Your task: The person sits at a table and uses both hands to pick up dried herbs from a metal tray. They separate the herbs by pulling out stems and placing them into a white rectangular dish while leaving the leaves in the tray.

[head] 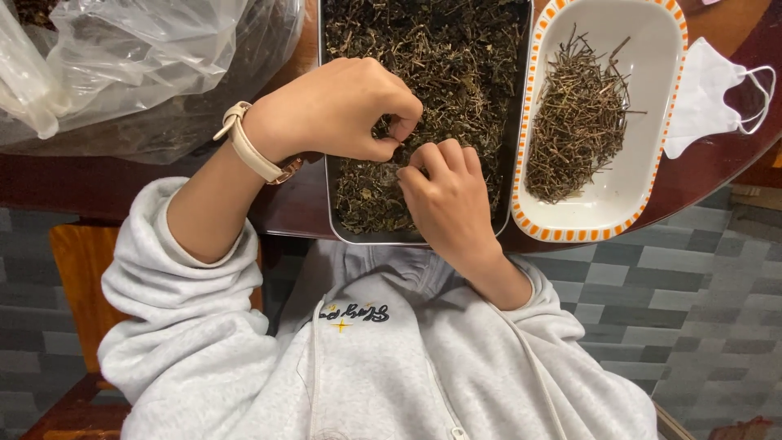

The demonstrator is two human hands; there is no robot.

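Note:
A metal tray (327,195) full of dark dried leaves and stems (440,57) lies on the dark wooden table in front of me. My left hand (342,106), with a cream wristwatch (248,147) on the wrist, hovers over the tray with fingertips pinched on a bit of dried plant. My right hand (448,200) rests over the tray's near part, fingers curled, touching the same bit next to the left fingertips. A white oval dish (652,122) with an orange dashed rim stands to the right, holding a heap of bare brown stems (574,122).
A large clear plastic bag (138,65) with dark dried plant matter fills the table's left. A white face mask (709,94) lies right of the dish. The table edge curves close to my grey sweatshirt (391,358); grey tiled floor lies below.

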